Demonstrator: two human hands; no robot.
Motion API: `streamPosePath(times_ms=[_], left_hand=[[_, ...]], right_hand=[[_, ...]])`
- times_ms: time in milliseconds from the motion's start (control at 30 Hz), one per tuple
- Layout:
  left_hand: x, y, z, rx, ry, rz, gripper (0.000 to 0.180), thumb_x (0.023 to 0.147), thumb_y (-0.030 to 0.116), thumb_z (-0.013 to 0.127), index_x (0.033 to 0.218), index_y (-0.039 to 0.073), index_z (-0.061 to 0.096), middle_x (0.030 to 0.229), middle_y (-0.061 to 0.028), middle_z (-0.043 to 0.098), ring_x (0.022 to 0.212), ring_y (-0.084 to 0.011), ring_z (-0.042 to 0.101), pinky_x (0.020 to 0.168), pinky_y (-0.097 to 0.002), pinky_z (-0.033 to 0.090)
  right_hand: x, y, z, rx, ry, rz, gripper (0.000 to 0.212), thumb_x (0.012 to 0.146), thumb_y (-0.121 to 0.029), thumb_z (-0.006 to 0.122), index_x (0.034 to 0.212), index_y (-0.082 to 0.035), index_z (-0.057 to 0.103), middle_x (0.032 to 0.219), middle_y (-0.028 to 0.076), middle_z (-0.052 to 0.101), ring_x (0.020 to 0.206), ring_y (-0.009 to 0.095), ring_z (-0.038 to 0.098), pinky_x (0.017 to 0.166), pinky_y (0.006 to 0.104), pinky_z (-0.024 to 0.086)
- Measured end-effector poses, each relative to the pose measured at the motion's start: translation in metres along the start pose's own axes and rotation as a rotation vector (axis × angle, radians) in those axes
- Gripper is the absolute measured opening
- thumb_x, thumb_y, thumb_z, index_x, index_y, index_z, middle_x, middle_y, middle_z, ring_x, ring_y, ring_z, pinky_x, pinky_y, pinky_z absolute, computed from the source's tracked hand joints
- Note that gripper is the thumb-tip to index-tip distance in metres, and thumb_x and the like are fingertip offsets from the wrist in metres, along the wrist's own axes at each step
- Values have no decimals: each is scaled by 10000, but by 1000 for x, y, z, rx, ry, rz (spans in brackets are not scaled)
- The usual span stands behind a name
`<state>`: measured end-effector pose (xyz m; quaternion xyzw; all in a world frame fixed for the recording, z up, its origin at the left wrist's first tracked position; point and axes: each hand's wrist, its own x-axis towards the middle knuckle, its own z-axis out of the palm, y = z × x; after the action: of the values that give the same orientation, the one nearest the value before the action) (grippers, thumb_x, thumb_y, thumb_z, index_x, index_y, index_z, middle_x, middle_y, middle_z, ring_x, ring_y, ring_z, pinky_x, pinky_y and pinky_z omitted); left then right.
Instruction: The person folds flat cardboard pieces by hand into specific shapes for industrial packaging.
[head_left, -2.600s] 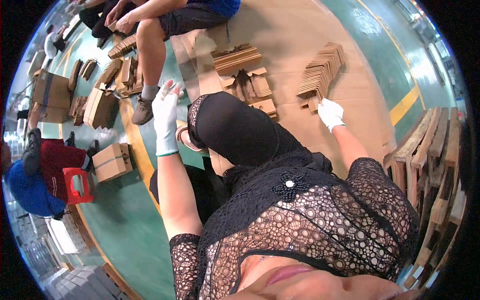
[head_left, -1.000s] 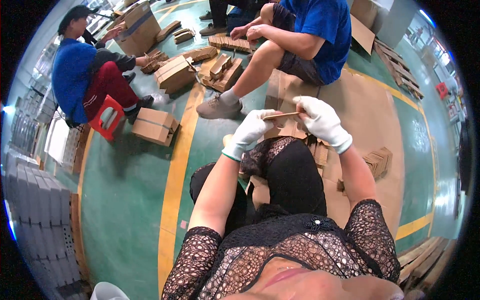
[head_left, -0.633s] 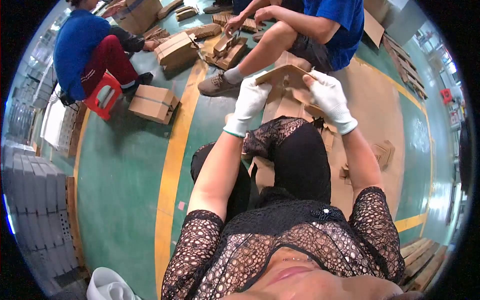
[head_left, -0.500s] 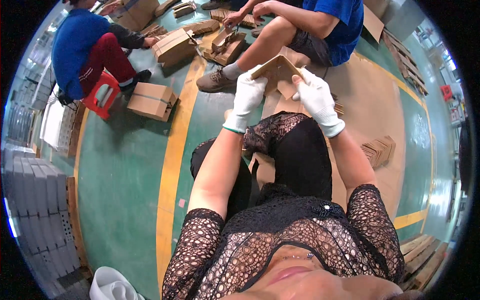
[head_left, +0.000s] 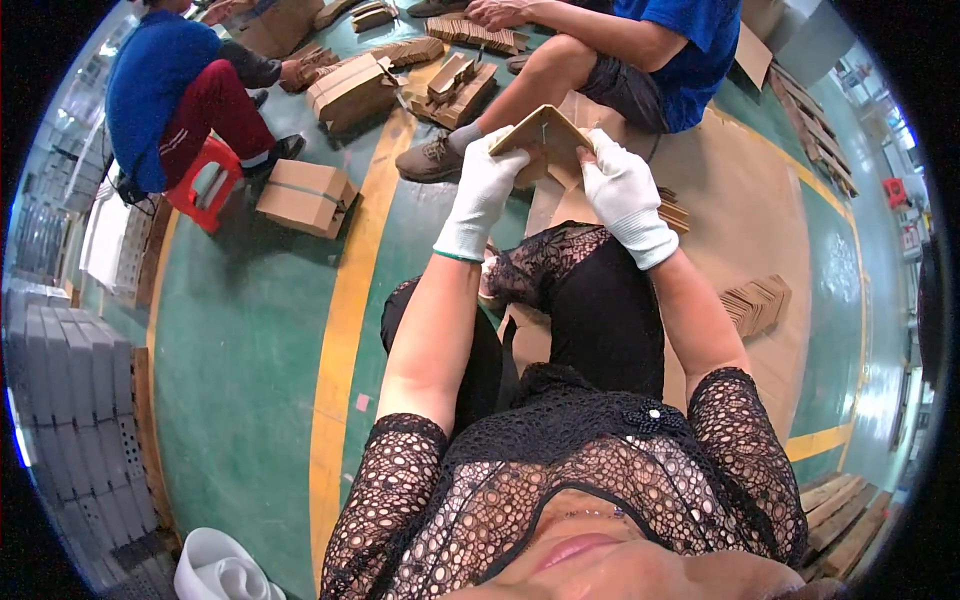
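A bent brown cardboard piece (head_left: 562, 130) is spanning crosswise between the white-gloved left hand (head_left: 482, 187) and white-gloved right hand (head_left: 624, 192) — fingers pinching one end each, its fold peaking beyond both hands.

Premises: industrial hall; whether factory or warehouse cannot be told. Green floor (head_left: 250, 380), marked with yellow lines (head_left: 348, 330). Wooden pallets (head_left: 845, 512) at 2 o'clock and at 4 o'clock. Grey goods (head_left: 80, 400) stacked between 8 and 9 o'clock. Cardboard boxes (head_left: 300, 198) at 10 and 11 o'clock. Two workers (head_left: 165, 90) in blue tops seated low at 10 and 1 o'clock.
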<state>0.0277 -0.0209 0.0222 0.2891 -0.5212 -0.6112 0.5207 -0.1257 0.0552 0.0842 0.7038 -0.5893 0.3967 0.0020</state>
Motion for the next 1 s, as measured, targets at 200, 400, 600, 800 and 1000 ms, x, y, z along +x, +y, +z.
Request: streamPosePath(times_ms=[200, 400, 600, 800, 1000], left_hand=[[-3, 9, 3, -90, 42, -136, 256, 740, 21, 561, 985, -31, 616, 819, -17, 605, 713, -81, 539, 635, -221, 435], [-4, 9, 1, -215, -103, -46, 283, 743, -33, 506, 1018, -11, 571, 910, -19, 583, 787, -87, 533, 686, -235, 443], [-10, 21, 6, -50, -119, 97, 183, 734, -46, 500, 897, 24, 544, 776, 14, 522, 701, -75, 495, 635, -224, 429], [-9, 30, 10, -78, -51, 78, 180, 758, -36, 522, 925, 19, 564, 775, 21, 543, 664, -56, 483, 578, -211, 412], [-9, 29, 1, -138, -83, 36, 167, 775, 4, 542, 930, 4, 604, 760, 32, 552, 644, -56, 482, 573, -201, 401]], right_hand=[[8, 2, -1, -78, -27, 14, 103, 833, -128, 540, 920, -74, 540, 789, 182, 599, 725, 366, 591, 615, 434, 467], [13, -3, -3, -121, 31, -73, 176, 784, -126, 586, 959, -113, 577, 835, 154, 624, 740, 342, 612, 645, 411, 501], [11, -6, 1, -125, 113, -99, 336, 730, -42, 616, 1064, -69, 592, 943, 141, 639, 786, 307, 635, 693, 369, 515], [17, -8, -3, -168, 128, -223, 387, 699, -20, 627, 1082, -64, 597, 1000, 146, 635, 849, 287, 636, 734, 344, 511], [16, -9, 0, -170, 137, -250, 403, 702, -14, 616, 1099, -76, 587, 984, 158, 633, 803, 307, 632, 713, 351, 511]])
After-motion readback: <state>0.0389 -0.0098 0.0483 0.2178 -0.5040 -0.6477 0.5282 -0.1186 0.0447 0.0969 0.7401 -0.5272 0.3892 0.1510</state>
